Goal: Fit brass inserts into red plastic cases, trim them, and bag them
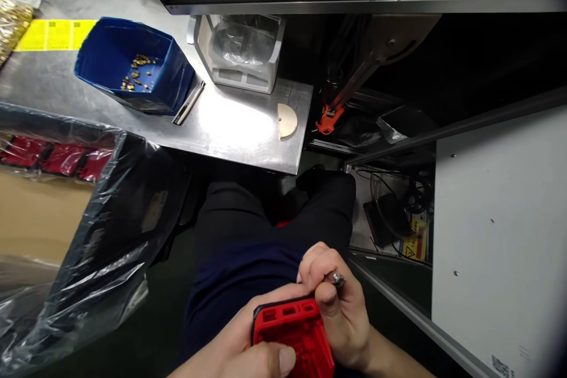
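And the left hand [250,339] is clamped on the red housing [305,331], thumb inside, clear of the desk's [248,144] near edge! The right hand [339,310] pinches a metal-tipped piece [338,279] close beside it; a half-round disc [287,121] sits by the desk's near right corner.

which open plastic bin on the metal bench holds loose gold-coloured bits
The blue plastic bin; the pale grey plastic bin beside it holds clear plastic bagging.
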{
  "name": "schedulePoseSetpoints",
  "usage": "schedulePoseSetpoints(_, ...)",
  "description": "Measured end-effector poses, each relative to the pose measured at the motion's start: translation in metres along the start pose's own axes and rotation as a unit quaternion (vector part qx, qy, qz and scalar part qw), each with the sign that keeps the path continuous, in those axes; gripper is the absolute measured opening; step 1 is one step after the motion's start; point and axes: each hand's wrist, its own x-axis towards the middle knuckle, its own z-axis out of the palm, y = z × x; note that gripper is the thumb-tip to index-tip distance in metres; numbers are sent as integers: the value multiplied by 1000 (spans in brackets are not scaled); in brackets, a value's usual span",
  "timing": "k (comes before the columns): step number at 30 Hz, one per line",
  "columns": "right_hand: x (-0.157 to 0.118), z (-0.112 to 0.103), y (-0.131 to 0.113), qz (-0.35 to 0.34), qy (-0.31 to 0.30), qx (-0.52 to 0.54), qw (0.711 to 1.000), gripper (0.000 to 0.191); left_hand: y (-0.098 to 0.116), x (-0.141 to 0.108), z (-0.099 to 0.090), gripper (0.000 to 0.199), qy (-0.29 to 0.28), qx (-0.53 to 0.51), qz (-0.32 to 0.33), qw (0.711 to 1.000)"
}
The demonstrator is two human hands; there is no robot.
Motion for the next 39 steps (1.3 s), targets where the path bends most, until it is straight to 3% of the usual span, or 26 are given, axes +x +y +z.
schedulePoseSetpoints(6, 8, -1, -6, -13, -73, 51, 996, 30, 1, -1, 2, 46, 1, 5, -8, 1000)
schedulePoseSetpoints(12, 0, -2, 2, -35, 13, -2, 999, 29, -3, -2, 0, 51, 17, -42, -44, 998)
schedulePoseSetpoints(18, 3, -4, -3, 5, -88, 100, 991, 30, -15, -1, -1, 43, 28, -30, -16, 999)
schedulePoseSetpoints(25, -5, 0, 6, -35, 71, -2, 997, 26, -13, 7, -4, 41, -19, 10, 30, 999)
schedulePoseSetpoints(27, -3, 0, 3, -22, 44, 25, 998, 27, -15, 8, -7, 40, -31, 24, 44, 998)
schedulePoseSetpoints(30, 3, -2, -1, 26, -73, 98, 992, 30, -20, 9, -10, 35, -56, 30, 53, 997)
schedulePoseSetpoints(32, 3, -3, -1, 19, -98, 96, 990, 27, -22, 9, -11, 36, -69, 20, 49, 996)
schedulePoseSetpoints(37, -6, 1, 9, -66, 94, -16, 993, 23, -20, 9, -11, 40, -57, 10, 32, 998)
schedulePoseSetpoints(39, -7, 2, 10, -70, 114, -18, 991, 22, -22, 8, -12, 41, -50, 11, 25, 998)
